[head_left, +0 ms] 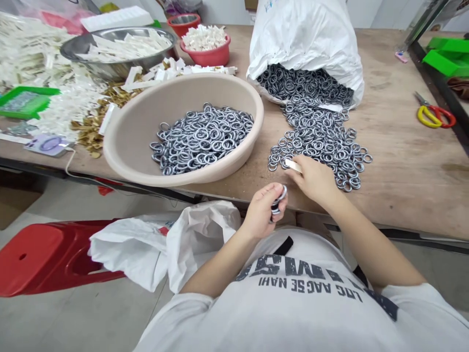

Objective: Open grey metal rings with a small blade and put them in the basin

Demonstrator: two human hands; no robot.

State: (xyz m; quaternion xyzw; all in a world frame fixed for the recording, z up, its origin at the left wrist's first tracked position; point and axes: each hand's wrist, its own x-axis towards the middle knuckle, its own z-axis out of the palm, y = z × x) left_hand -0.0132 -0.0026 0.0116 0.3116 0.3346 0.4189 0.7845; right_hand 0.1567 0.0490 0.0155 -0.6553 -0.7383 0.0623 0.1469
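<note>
My left hand (262,208), just off the table's front edge, is closed round a few grey metal rings (280,198). At the front of the ring pile (315,132), my right hand (313,178) grips a small flat white piece (293,165); its far end touches or hangs over the nearest rings. The pile spills from the mouth of a white sack (304,34) lying on the table. To the left, a wide beige basin (126,132) holds a heap of the same rings.
Left of the basin lie white strips and gold-coloured pieces (91,127), a steel bowl (164,51), a red bowl (210,57) and a green tray (44,100). Scissors (434,115) rest at the right. Below the table are a red stool (32,254) and an open white bag (201,230).
</note>
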